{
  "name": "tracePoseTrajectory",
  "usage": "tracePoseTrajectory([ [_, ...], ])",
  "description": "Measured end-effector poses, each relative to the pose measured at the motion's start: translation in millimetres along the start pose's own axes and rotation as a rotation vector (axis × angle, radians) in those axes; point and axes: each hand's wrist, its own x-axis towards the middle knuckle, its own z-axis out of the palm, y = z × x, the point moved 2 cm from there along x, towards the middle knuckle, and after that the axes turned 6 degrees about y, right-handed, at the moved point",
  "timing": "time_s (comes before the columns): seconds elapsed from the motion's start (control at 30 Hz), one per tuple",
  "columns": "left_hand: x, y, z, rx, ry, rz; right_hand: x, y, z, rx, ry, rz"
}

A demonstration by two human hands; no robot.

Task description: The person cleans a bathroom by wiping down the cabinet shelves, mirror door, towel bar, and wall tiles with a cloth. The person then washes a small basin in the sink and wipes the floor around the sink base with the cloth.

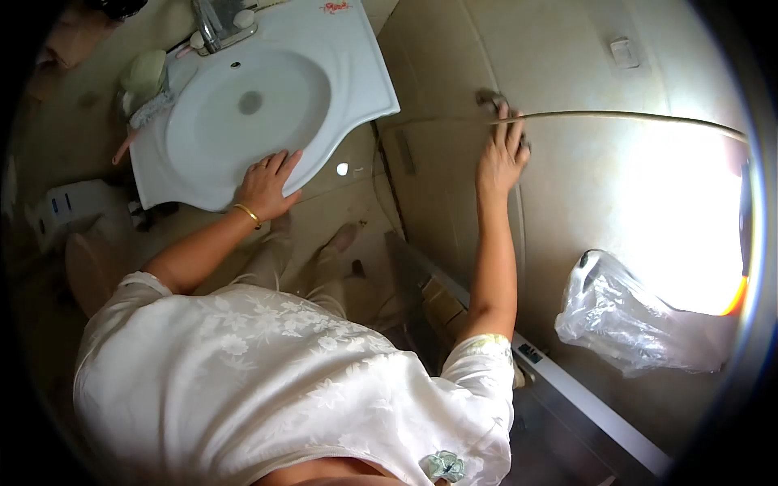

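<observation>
My left hand point(270, 182) rests on the front rim of a white washbasin point(361, 77), its fingers stretched toward the bowl; a gold bangle point(248, 214) circles that wrist. Over at the tiled wall, my right hand point(502, 158) reaches out with fingers extended, holding nothing that I can make out. Its fingertips are beside a dark metal fitting point(489, 99), and another dark piece shows partly behind the hand. A thin hose or cable point(616, 114) runs along the wall to the fingertips. Whether the fingers touch it or the fitting is unclear.
A chrome faucet point(209, 32) stands at the basin's back. On its left are a scrubbing brush point(150, 108) and a pale green container point(144, 71). A clear plastic bag point(620, 324) hangs by the bright window. A metal-framed panel point(583, 409) stands at my right.
</observation>
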Motion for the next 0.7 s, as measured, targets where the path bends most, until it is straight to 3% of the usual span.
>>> tracePoseTrajectory([
  [0.1, -0.7, 1.3, -1.9, -0.009, 0.017, -0.022, 54.1, -13.5, 9.1, -0.18, 0.055, -0.141],
  [0.2, -3.6, 0.7, -1.9, -0.038, 0.068, -0.03, 45.0, -5.3, 3.9, -0.074, 0.133, -0.15],
  [0.23, -4.4, 0.6, -2.3, -0.034, 0.068, -0.035, 30.3, 0.9, -5.0, -0.003, -0.017, -0.152],
  [0.3, -3.2, -0.4, -2.6, -0.027, 0.071, -0.031, -10.1, 10.6, -12.4, 0.074, -0.015, -0.024],
  [0.37, -2.7, -2.1, -1.2, -0.051, 0.082, -0.02, -56.4, 16.4, -6.1, -0.031, 0.156, 0.11],
  [0.43, -3.6, -1.8, -3.6, -0.068, 0.091, -0.022, -94.9, 16.8, -0.5, -0.001, 0.192, 0.218],
  [0.6, -4.1, -4.0, 0.8, -0.085, 0.126, -0.037, -123.1, -23.9, -14.2, 0.86, 0.195, 0.328],
  [0.7, -10.6, -4.9, 3.0, -0.115, 0.139, -0.067, -55.0, -56.7, -52.6, 0.951, 0.419, 0.23],
])
